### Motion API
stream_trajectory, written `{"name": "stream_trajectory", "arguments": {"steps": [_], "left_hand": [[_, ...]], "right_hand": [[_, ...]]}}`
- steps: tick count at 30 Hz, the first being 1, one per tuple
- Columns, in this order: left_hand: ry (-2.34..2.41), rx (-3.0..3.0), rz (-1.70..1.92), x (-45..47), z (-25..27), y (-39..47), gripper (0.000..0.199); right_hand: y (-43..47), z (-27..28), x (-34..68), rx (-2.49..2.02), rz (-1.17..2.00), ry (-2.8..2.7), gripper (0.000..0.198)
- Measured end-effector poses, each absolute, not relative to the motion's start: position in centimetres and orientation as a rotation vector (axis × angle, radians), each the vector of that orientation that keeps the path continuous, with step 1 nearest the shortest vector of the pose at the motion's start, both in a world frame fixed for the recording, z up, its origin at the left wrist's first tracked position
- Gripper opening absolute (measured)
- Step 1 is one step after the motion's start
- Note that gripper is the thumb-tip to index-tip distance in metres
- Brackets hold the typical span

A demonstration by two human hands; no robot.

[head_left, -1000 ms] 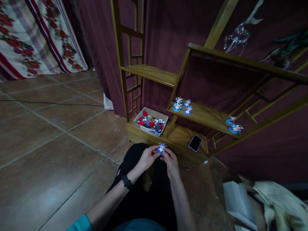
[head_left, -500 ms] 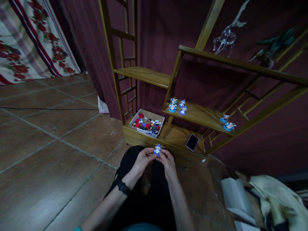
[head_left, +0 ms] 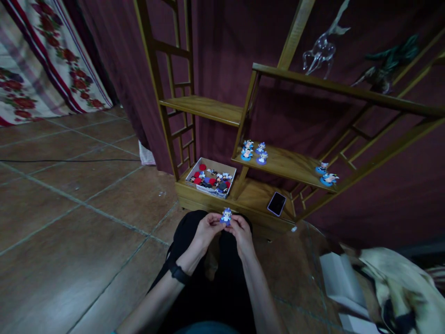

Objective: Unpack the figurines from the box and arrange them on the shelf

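Purple and white, a small figurine [head_left: 226, 217] sits upright just below the middle of the frame, above my black-clad knees [head_left: 192, 229]. My left hand [head_left: 209, 228] and right hand [head_left: 243, 234] are brought together on it, the fingertips pinching its base from either side. I have a black band [head_left: 180, 273] on my left wrist. Beyond my hands, left of centre, a shallow box [head_left: 218, 166] of jumbled red, black and white pieces rests on the lowest wooden board [head_left: 252, 190]; a phone [head_left: 277, 204] lies on that board, right of centre. On the shelf [head_left: 290, 166] above the phone, four figurines [head_left: 262, 158] cluster at the left end, and two more [head_left: 328, 179] stand near the right end. A clear animal ornament [head_left: 321, 52] is at upper right.
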State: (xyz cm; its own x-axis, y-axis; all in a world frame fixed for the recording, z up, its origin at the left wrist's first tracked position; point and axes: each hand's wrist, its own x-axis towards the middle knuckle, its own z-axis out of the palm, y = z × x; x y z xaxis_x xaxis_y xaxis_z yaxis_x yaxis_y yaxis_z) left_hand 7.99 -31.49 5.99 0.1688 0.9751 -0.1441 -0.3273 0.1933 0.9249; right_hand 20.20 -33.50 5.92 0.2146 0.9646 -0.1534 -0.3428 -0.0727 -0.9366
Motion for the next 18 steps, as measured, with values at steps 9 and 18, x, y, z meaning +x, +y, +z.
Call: {"name": "stream_trajectory", "arguments": {"steps": [9, 18], "left_hand": [[0.858, 0.762, 1.086, 7.8, 6.3, -31.6, 0.033], [0.822, 0.573, 1.052, 7.8, 7.3, -31.4, 0.03]], "right_hand": [[-33.6, 6.3, 20.2, -1.177, 1.254, -0.727, 0.023], [-33.6, 6.2, 20.4, -1.204, 1.233, -0.762, 0.02]]}}
